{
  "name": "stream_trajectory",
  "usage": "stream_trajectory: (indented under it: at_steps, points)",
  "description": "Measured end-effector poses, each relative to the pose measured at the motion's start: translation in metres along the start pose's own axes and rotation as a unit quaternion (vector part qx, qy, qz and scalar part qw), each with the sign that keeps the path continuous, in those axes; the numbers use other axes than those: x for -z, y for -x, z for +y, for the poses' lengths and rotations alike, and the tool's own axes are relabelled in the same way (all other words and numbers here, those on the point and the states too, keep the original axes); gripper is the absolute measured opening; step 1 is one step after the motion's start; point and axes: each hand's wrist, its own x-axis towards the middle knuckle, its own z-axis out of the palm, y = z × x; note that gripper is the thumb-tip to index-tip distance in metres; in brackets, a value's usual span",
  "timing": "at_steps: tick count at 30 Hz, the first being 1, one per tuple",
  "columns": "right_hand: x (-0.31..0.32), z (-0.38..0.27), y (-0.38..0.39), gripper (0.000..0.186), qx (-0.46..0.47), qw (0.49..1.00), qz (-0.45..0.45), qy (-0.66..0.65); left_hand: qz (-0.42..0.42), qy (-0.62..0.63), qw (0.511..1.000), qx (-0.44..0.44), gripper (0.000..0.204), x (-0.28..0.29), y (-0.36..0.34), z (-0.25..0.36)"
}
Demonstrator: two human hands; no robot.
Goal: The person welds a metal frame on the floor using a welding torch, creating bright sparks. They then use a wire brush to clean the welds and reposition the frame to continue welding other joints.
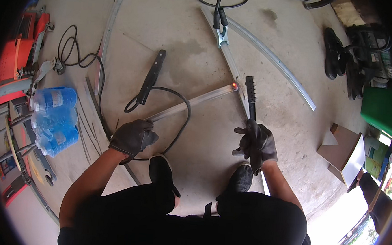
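My left hand (134, 138), in a dark glove, is closed around the near end of a flat metal bar (193, 100). At its far end the bar meets a longer metal bar (232, 62) at an angle, and a small spot glows orange-red at the joint (234, 86). My right hand (258, 146), gloved too, grips the handle of a black wire brush (251, 91), its bristled end pointing away from me just right of the joint. A metal ground clamp (222, 38) bites the longer bar farther off. Left of the joint a black electrode holder (153, 75) lies on the floor.
Black cable (188, 111) loops across the concrete floor. A curved metal strip (278, 62) lies at right. Wrapped blue bottles (54, 120) and red equipment (22, 58) stand at left. Shoes (332, 52), a green bin (378, 109) and an open box (344, 152) are at right.
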Motion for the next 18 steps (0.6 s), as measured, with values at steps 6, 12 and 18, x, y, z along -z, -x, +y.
stream_trajectory:
  at_steps: [6, 12, 18]
  points:
    - [-0.001, -0.026, -0.007, 0.039, -0.044, 0.998, -0.041, 0.022, 0.021, 0.019, 0.999, -0.014, 0.035, -0.002, -0.009, -0.017]
    - [-0.008, -0.025, -0.014, 0.044, -0.035, 0.998, -0.056, -0.008, 0.000, 0.011, 1.000, 0.005, 0.035, 0.003, -0.012, -0.010]
    - [0.005, -0.008, -0.016, 0.042, -0.023, 0.999, -0.038, 0.010, -0.010, -0.003, 1.000, 0.014, 0.034, 0.002, -0.010, -0.016]
